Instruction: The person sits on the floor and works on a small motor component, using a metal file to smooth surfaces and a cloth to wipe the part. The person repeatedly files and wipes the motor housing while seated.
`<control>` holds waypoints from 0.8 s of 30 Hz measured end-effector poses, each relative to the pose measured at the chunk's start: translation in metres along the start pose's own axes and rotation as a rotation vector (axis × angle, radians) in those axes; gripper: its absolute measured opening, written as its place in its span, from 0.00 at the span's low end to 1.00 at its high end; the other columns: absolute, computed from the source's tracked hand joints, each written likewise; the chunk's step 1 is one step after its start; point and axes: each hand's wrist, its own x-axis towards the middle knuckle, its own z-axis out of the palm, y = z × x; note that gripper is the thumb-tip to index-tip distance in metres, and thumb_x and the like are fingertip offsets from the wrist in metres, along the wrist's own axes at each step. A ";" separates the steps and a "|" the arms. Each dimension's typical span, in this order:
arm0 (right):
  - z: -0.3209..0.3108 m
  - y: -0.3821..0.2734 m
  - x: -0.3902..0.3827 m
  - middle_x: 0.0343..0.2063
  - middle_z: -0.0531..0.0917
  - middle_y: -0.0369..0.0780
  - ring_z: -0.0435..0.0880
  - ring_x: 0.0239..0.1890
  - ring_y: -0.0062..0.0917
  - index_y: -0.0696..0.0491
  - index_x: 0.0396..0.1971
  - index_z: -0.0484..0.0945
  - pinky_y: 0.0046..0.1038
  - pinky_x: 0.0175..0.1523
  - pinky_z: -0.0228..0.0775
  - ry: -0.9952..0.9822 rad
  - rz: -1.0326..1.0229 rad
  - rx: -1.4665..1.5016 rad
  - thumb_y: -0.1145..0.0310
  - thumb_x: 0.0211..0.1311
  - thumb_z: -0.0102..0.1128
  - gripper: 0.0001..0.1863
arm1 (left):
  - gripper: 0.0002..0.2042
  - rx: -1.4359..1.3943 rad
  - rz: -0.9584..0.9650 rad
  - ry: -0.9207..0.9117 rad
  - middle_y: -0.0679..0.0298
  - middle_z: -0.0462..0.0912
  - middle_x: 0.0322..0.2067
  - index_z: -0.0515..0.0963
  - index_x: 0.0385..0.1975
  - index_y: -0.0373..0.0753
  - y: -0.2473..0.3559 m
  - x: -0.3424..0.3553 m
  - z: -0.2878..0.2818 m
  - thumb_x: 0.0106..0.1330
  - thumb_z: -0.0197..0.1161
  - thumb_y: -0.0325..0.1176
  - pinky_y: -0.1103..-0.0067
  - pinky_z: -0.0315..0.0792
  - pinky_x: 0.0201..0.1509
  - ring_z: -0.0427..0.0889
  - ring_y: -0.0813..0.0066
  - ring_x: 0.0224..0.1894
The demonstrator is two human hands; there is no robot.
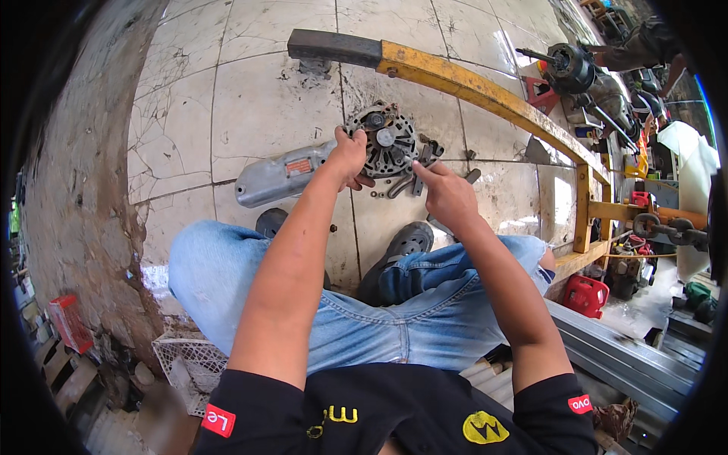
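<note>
An alternator [390,155], round and metal with slotted vents, rests on the tiled floor in front of me. My left hand [350,158] is closed on its left edge, thumb on top and fingers along the side. My right hand [451,197] is at the lower right rim, its fingers bent together around something too small to make out. Beside the left hand lies a long silver metal cover [262,184] with an orange label. A curved dark metal piece [402,186] and several small nuts lie just below the alternator.
A yellow steel beam frame [470,82] with a black end runs over the floor, far and right. A red stand [540,95] and machine parts are at the far right, a red container [585,296] at right. A white plastic crate [186,360] sits near left.
</note>
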 end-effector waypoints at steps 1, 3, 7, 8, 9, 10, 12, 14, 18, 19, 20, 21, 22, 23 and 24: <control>0.006 0.006 -0.004 0.38 0.82 0.39 0.85 0.38 0.40 0.37 0.56 0.79 0.40 0.41 0.77 -0.005 -0.001 0.005 0.75 0.54 0.53 0.28 | 0.40 0.010 0.002 0.004 0.46 0.71 0.60 0.21 0.72 0.48 -0.001 0.001 0.000 0.74 0.38 0.54 0.55 0.80 0.35 0.86 0.53 0.25; -0.009 0.018 -0.010 0.38 0.82 0.39 0.85 0.38 0.40 0.36 0.56 0.79 0.40 0.41 0.77 -0.056 -0.018 0.020 0.75 0.53 0.54 0.29 | 0.40 0.015 0.012 0.020 0.46 0.71 0.60 0.21 0.73 0.48 -0.003 -0.002 0.000 0.73 0.38 0.54 0.55 0.80 0.35 0.86 0.53 0.25; -0.025 0.028 -0.013 0.38 0.82 0.39 0.85 0.39 0.38 0.37 0.55 0.80 0.40 0.40 0.77 -0.046 0.045 -0.002 0.75 0.53 0.54 0.27 | 0.40 0.018 -0.032 -0.004 0.45 0.63 0.67 0.22 0.73 0.48 0.002 -0.005 -0.005 0.73 0.38 0.55 0.57 0.80 0.36 0.87 0.52 0.26; -0.020 0.018 -0.012 0.38 0.82 0.39 0.85 0.39 0.38 0.37 0.55 0.80 0.40 0.40 0.77 -0.032 0.034 0.015 0.75 0.54 0.53 0.27 | 0.40 0.008 -0.023 -0.010 0.45 0.61 0.67 0.22 0.73 0.48 -0.003 -0.005 -0.002 0.73 0.39 0.55 0.57 0.80 0.36 0.87 0.52 0.26; -0.015 0.009 -0.005 0.38 0.82 0.39 0.85 0.40 0.38 0.37 0.55 0.80 0.40 0.41 0.77 -0.019 0.024 0.033 0.75 0.54 0.53 0.27 | 0.40 -0.003 -0.016 -0.016 0.45 0.60 0.68 0.22 0.73 0.48 -0.006 -0.003 -0.001 0.74 0.39 0.55 0.57 0.80 0.35 0.87 0.52 0.26; -0.013 0.001 0.004 0.38 0.82 0.39 0.85 0.40 0.38 0.37 0.55 0.80 0.39 0.41 0.77 0.015 0.010 0.047 0.75 0.54 0.53 0.27 | 0.40 -0.010 0.013 -0.019 0.45 0.58 0.69 0.22 0.73 0.49 -0.002 0.000 -0.002 0.74 0.39 0.55 0.57 0.80 0.35 0.87 0.52 0.26; 0.006 0.005 0.000 0.40 0.83 0.39 0.84 0.41 0.39 0.37 0.56 0.79 0.40 0.42 0.77 -0.004 0.022 0.020 0.75 0.55 0.53 0.27 | 0.39 -0.036 0.001 -0.006 0.46 0.55 0.71 0.22 0.73 0.50 -0.004 -0.003 0.002 0.74 0.38 0.54 0.56 0.80 0.37 0.87 0.51 0.27; 0.004 0.015 -0.006 0.41 0.83 0.39 0.84 0.41 0.39 0.38 0.56 0.79 0.40 0.42 0.77 -0.019 -0.002 0.045 0.75 0.55 0.54 0.27 | 0.39 -0.036 -0.009 0.001 0.47 0.53 0.72 0.22 0.73 0.50 -0.006 -0.001 0.001 0.74 0.38 0.54 0.55 0.80 0.38 0.87 0.50 0.27; -0.028 0.023 -0.004 0.36 0.82 0.40 0.84 0.39 0.40 0.38 0.57 0.79 0.39 0.43 0.76 -0.161 0.027 -0.060 0.75 0.53 0.55 0.29 | 0.39 -0.037 -0.019 -0.009 0.49 0.54 0.72 0.21 0.73 0.50 -0.006 -0.001 -0.005 0.74 0.38 0.54 0.55 0.80 0.39 0.87 0.51 0.27; -0.029 0.016 -0.004 0.36 0.82 0.40 0.84 0.38 0.40 0.37 0.56 0.80 0.39 0.42 0.76 -0.025 0.024 0.037 0.75 0.53 0.55 0.28 | 0.40 -0.036 -0.028 -0.024 0.49 0.54 0.72 0.21 0.73 0.50 -0.004 -0.001 -0.005 0.74 0.38 0.55 0.57 0.79 0.38 0.87 0.52 0.26; -0.023 0.009 -0.002 0.36 0.82 0.40 0.84 0.38 0.40 0.37 0.56 0.80 0.39 0.42 0.76 -0.009 0.019 0.038 0.75 0.53 0.55 0.28 | 0.39 -0.036 -0.015 -0.012 0.47 0.56 0.70 0.21 0.73 0.49 -0.005 -0.004 -0.001 0.74 0.37 0.54 0.56 0.80 0.39 0.86 0.52 0.26; -0.015 0.004 0.002 0.36 0.82 0.40 0.84 0.38 0.40 0.37 0.56 0.80 0.39 0.42 0.76 0.006 0.014 0.040 0.75 0.54 0.56 0.28 | 0.39 -0.036 -0.003 0.000 0.46 0.59 0.69 0.22 0.73 0.48 -0.006 -0.006 0.002 0.74 0.37 0.53 0.55 0.80 0.39 0.86 0.52 0.25; -0.009 0.000 0.005 0.36 0.82 0.40 0.84 0.38 0.40 0.37 0.56 0.80 0.39 0.42 0.76 0.031 0.010 0.042 0.74 0.54 0.56 0.28 | 0.38 -0.032 0.017 0.013 0.44 0.61 0.67 0.22 0.73 0.47 -0.003 -0.007 0.004 0.74 0.36 0.52 0.54 0.80 0.40 0.86 0.52 0.24; -0.001 0.000 0.005 0.37 0.82 0.40 0.83 0.39 0.40 0.37 0.56 0.79 0.39 0.43 0.76 -0.015 0.019 0.021 0.73 0.56 0.55 0.26 | 0.38 -0.027 0.017 0.002 0.44 0.60 0.68 0.22 0.73 0.47 -0.003 -0.007 0.003 0.74 0.36 0.52 0.56 0.80 0.39 0.86 0.53 0.24; 0.004 0.005 0.002 0.38 0.82 0.40 0.83 0.40 0.40 0.37 0.56 0.79 0.39 0.43 0.76 -0.022 0.009 0.041 0.73 0.56 0.55 0.27 | 0.38 -0.021 0.015 -0.002 0.44 0.60 0.68 0.21 0.73 0.46 -0.004 -0.006 0.004 0.74 0.36 0.52 0.56 0.80 0.38 0.86 0.53 0.24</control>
